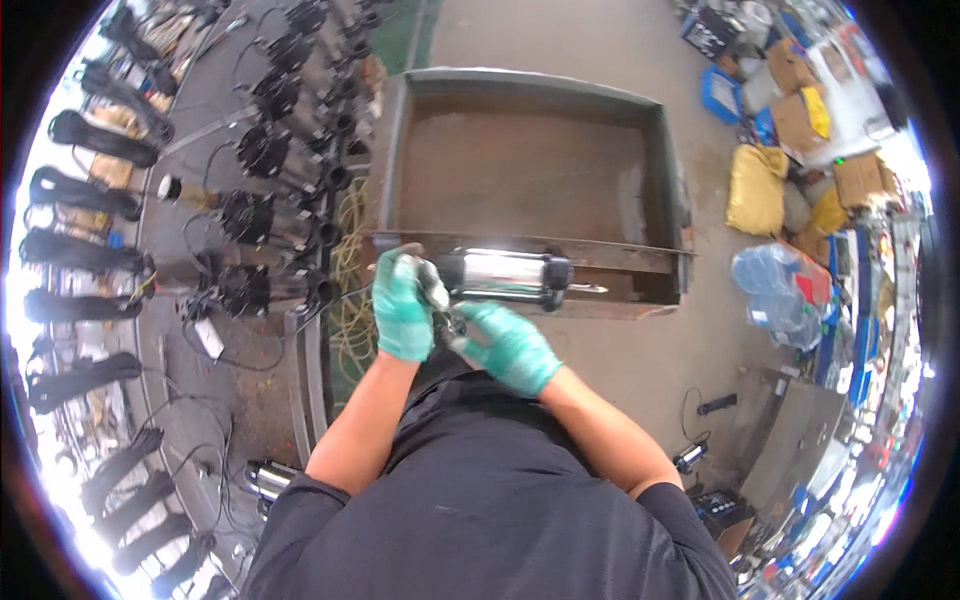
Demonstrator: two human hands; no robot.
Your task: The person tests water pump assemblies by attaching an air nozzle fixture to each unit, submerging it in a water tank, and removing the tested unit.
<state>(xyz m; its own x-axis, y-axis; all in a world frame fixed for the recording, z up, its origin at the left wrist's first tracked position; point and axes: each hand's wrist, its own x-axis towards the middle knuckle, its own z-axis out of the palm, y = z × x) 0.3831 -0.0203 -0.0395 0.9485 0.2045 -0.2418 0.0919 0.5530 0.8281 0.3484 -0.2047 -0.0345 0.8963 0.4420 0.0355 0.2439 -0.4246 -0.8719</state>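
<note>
A shiny metal cylinder with black end caps, like a motor or pump body point(505, 271), lies sideways across the near part of a large steel tray point(530, 247). A thin shaft point(588, 288) sticks out of its right end. My left hand point(402, 310), in a green-and-white glove, is closed at the cylinder's left end around a small greyish part that I cannot identify. Just below the cylinder, my right hand point(512, 348), gloved alike, has its fingers bent toward a small dark piece point(455, 325) between the hands. The fingers partly hide what they grip.
On the left bench point(265, 385) stand several black motor units point(245, 290) with cables, and beyond them several coiled black cables point(85, 250). Yellow tubing point(352, 290) hangs beside the tray. To the right are a yellow sack point(755, 190), clear plastic bags point(775, 290) and a blue bin point(720, 95).
</note>
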